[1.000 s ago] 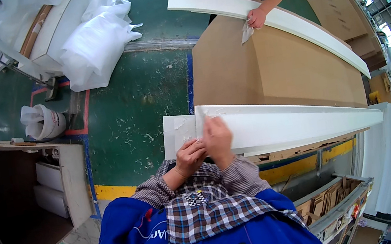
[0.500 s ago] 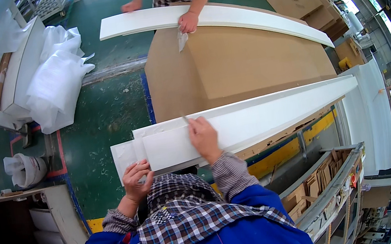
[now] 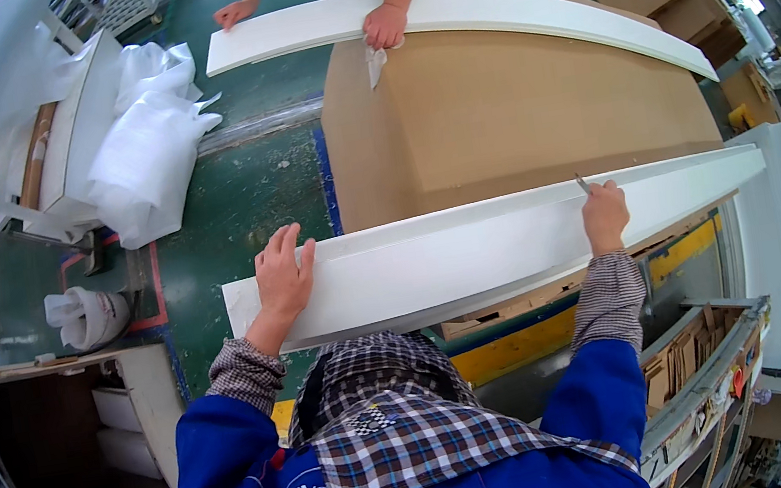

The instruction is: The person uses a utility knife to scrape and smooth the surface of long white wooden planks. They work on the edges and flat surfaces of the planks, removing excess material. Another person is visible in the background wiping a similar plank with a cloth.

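A long white board (image 3: 470,237) with a raised lip spans the front of a large cardboard surface (image 3: 522,113), with another pale piece (image 3: 241,297) under its left end. My left hand (image 3: 286,272) lies on the board near that end, fingers extended and apart. My right hand (image 3: 605,212) is farther right on the board, fingers wrapped round a small thin metal tool (image 3: 583,184) whose end pokes up at the back edge.
Opposite, a co-worker's hand (image 3: 385,28) holds a pale scrap (image 3: 376,66) on another white board (image 3: 496,1). Left: bagged white foam sheeting (image 3: 137,166), a white bucket (image 3: 89,319), an open cabinet (image 3: 60,465). Lower right: a cart (image 3: 691,361) of cardboard pieces.
My hands were close together at the board's left end. The right has travelled right with the tool; the left now lies higher on the board, fingers stretched. The view has also shifted.
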### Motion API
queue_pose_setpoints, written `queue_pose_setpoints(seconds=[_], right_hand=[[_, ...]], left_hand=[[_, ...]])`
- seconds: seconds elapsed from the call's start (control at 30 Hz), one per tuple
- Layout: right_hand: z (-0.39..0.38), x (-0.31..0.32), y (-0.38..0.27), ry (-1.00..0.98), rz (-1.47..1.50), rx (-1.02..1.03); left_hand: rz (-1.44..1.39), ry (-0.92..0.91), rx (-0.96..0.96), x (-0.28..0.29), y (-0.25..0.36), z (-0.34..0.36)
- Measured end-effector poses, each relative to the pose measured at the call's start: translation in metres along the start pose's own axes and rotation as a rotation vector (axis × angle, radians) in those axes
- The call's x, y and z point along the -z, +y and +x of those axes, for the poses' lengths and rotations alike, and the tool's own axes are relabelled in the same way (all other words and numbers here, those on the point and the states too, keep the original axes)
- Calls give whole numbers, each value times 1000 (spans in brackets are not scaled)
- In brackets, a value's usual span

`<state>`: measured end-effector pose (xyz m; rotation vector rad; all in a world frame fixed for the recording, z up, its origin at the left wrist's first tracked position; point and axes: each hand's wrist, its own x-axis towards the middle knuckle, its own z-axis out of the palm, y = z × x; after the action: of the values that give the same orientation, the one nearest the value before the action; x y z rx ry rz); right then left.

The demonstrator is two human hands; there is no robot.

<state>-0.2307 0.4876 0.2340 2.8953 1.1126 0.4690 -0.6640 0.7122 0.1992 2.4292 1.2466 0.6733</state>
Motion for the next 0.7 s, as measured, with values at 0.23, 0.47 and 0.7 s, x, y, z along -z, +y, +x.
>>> queue_pose_setpoints(seconds=[0.23, 0.47, 0.7], right_hand=[[-35, -11, -75, -141, 342, 201], [-132, 60, -263, -138, 1025, 497], [-120, 26, -201, 112, 809, 260]], left_hand=[[-135, 4, 265, -8, -6, -5], [-104, -34, 298, -6, -7, -3], [-100, -93, 322, -5, -3, -3]])
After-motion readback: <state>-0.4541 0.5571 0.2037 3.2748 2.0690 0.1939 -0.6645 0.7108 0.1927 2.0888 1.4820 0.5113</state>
